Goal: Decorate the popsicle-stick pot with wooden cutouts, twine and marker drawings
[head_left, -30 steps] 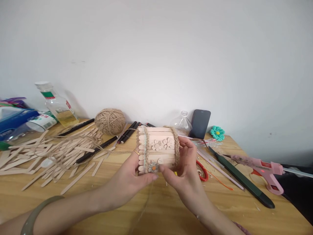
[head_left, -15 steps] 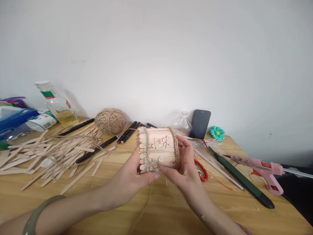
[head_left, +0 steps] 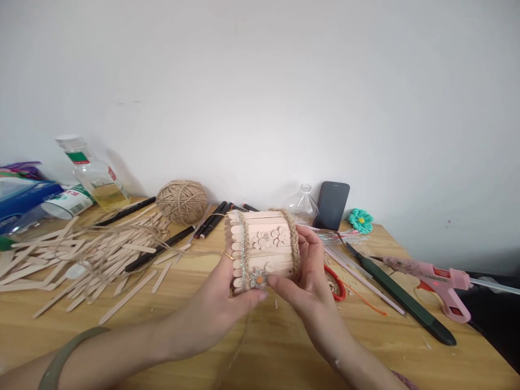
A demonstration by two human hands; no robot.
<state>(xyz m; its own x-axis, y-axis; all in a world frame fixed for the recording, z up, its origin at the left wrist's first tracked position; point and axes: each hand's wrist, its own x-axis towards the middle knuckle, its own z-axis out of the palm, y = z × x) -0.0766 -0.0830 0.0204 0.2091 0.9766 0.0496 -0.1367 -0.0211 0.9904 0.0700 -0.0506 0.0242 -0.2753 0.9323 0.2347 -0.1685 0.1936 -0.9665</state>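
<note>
A round holder made of wooden craft sticks [head_left: 268, 252] lies on its side between my hands, with braided twine round each end and small wooden flowers on its face. A grey flower with an orange centre [head_left: 257, 278] sits near its lower left edge. My left hand [head_left: 227, 300] grips the holder's left end from below, thumb along the bottom. Around the right end, my right hand [head_left: 306, 276] is closed, its thumb tip beside the grey flower.
Loose craft sticks [head_left: 122, 254], a twine ball [head_left: 182, 201] and a glass bottle [head_left: 99, 181] are at the left. A phone [head_left: 333, 206], red-handled scissors [head_left: 339, 287], a dark green cutter [head_left: 406, 300] and a pink glue gun [head_left: 442, 281] lie at the right.
The holder has turned slightly in my hands, its wooden flowers showing a little further right. Both hands still hold it in nearly the same place.
</note>
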